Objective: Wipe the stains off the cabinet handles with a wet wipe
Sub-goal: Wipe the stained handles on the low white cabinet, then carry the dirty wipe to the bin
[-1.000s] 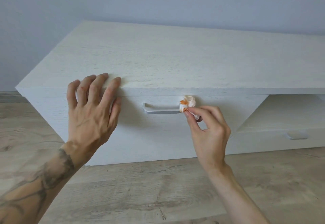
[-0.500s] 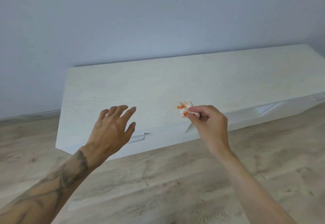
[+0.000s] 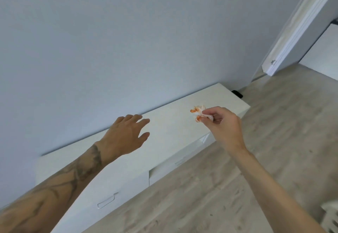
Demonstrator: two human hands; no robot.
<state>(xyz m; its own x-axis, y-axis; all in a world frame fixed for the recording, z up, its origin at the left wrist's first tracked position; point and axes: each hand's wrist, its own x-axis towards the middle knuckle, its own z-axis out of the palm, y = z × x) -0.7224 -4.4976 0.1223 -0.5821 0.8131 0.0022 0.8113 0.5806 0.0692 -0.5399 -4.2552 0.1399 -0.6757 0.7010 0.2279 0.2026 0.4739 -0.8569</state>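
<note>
A low white cabinet [image 3: 170, 123] runs along the wall, seen from above and tilted. Its silver handle [image 3: 107, 202] shows on the left drawer front, and a second handle [image 3: 180, 161] is faintly visible further right. My right hand [image 3: 222, 125] pinches a crumpled white wet wipe [image 3: 198, 113] with orange stains, held in the air above the cabinet top, far from both handles. My left hand [image 3: 128, 135] hovers over the cabinet top with fingers spread, holding nothing.
Pale wood-look floor [image 3: 237, 187] lies in front of the cabinet. A grey wall stands behind it. A white door frame [image 3: 292, 37] and a small black object [image 3: 237, 94] are at the right, and a white object [image 3: 332, 214] sits at the lower right edge.
My right hand has lifted the wipe off the handle and up over the cabinet top. My left hand has come off the cabinet edge. The view has risen and swung right.
</note>
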